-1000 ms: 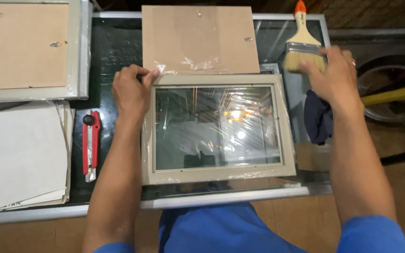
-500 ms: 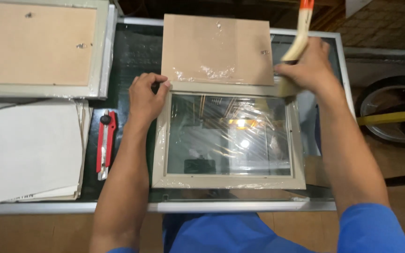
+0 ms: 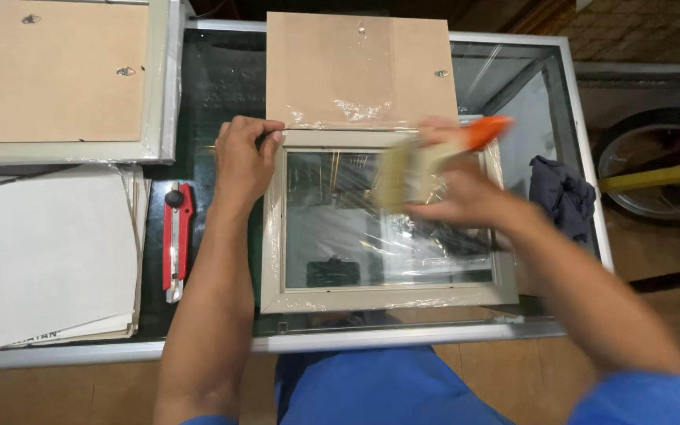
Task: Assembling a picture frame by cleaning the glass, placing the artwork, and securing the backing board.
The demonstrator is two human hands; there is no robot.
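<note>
A pale grey picture frame wrapped in clear plastic film lies on the glass-topped table in front of me. My left hand presses on its top left corner. My right hand is blurred with motion and grips a paintbrush with an orange handle tip and pale bristles, held over the glass of the frame. A brown backing board with film and small hangers lies just beyond the frame.
A red utility knife lies left of my left arm. White sheets are stacked at the left, with another frame lying back side up behind them. A dark cloth sits at the right.
My right hand has brought the paintbrush from the table's back right corner down over the frame's glass. My left hand stays on the frame's top left corner.
</note>
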